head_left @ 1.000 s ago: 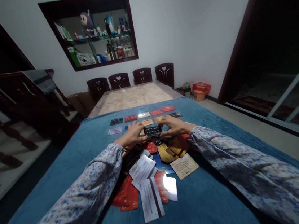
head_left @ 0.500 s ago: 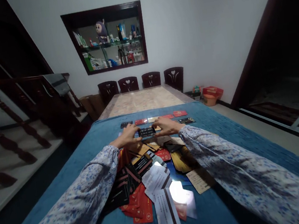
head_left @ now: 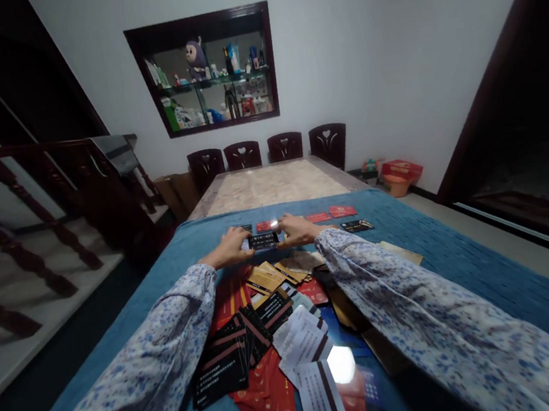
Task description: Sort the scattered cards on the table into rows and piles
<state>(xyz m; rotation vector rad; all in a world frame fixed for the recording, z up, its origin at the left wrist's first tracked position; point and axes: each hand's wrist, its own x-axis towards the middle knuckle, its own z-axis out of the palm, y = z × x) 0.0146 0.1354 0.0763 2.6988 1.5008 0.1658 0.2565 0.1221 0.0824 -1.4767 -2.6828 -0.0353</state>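
Note:
Between my two hands is a black card (head_left: 263,241) with light print, held just above the blue cloth at the far side of a card pile. My left hand (head_left: 230,247) grips its left edge between thumb and fingers. On its right edge, my right hand (head_left: 297,230) pinches it the same way. Nearer to me lie loose gold cards (head_left: 265,278), black cards (head_left: 224,365), red cards (head_left: 275,395) and silver-white cards (head_left: 321,396), overlapping. Beyond my hands is a row with red cards (head_left: 342,211); a black card (head_left: 357,225) lies right of my right hand.
A blue cloth (head_left: 159,246) covers the near part of the long table (head_left: 276,182). Several dark chairs (head_left: 328,142) stand at its far end. A wooden railing (head_left: 36,261) is on the left, and an orange bucket (head_left: 396,184) stands on the floor at right.
Both hands have shifted a little to the left over the cloth with the black card. The view has turned slightly left, and more of the gold cards shows.

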